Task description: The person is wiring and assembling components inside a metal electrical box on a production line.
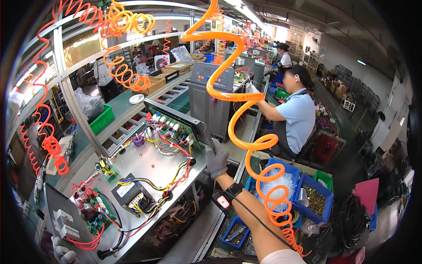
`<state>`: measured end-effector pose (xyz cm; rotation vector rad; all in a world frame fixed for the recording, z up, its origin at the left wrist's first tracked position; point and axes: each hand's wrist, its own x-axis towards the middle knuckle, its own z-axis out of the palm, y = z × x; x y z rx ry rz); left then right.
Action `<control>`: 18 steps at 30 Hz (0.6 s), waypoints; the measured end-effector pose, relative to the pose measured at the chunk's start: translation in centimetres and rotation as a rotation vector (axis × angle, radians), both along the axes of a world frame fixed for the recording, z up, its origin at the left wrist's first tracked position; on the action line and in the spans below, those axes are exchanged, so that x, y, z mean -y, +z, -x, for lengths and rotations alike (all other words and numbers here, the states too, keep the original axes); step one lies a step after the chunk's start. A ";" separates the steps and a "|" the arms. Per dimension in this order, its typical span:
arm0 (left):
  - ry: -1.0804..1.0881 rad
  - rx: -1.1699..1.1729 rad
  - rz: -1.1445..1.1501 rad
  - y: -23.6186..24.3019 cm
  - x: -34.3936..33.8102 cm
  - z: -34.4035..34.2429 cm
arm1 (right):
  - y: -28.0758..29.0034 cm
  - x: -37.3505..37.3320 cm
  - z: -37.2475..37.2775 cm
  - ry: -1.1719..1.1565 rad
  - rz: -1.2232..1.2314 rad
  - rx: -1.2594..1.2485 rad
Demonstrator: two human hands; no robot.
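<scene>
An open machine chassis (147, 163) with a bare metal base and dark end panels lies in front of me. My right hand (216, 159), in a grey glove, is closed on the edge of its far dark panel (200, 127). At the lower left, my gloved left hand (63, 251) curls its fingers at the near dark panel (55, 211); part of that hand is cut off by the picture's rim. Fixed to the base are a transformer (132, 193), a green circuit board with coils (94, 209) and coloured wires. Another circuit board (173, 127) stands against the far panel.
An orange coiled air hose (239, 92) hangs close by my right arm. Blue bins (314, 198) of small metal parts stand to the right. Farther along the line are a finished grey machine (211, 99) and a seated co-worker (296, 119). Rollers (171, 94) run behind.
</scene>
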<state>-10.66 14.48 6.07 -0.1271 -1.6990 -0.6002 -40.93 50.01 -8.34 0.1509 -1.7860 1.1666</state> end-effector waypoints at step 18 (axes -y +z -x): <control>-0.026 0.005 0.081 0.3 0.0 0.1 | 2.0 0.4 -1.0 0.064 0.084 0.008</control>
